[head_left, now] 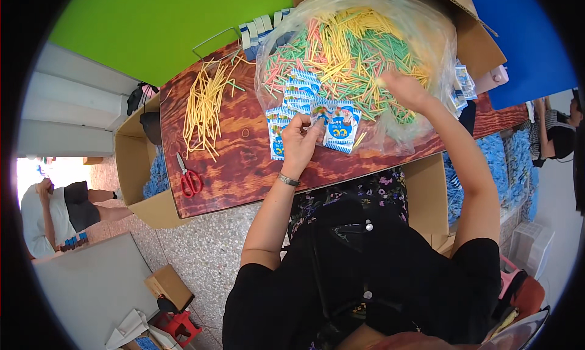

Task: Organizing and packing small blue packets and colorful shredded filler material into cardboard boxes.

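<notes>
My left hand (298,141) pinches a small blue-and-white packet (342,125) between thumb and fingers near the table's front edge. More packets of the same kind (301,88) lie overlapping just beyond and beside that hand. My right hand (403,91) is over the right part of a large heap of thin yellow, green and pink sticks (359,45). Its fingers are drawn together at the heap; what they hold, if anything, is too small to make out. A clear plastic bag (440,30) lies spread open around the sticks.
On the wooden table (244,173) lie yellow sticks (206,106) and red-handled scissors (190,180) at the left. A cardboard box (481,42) stands behind the bag. Another box (137,146) sits by the table's left edge. Another person (61,210) is at far left.
</notes>
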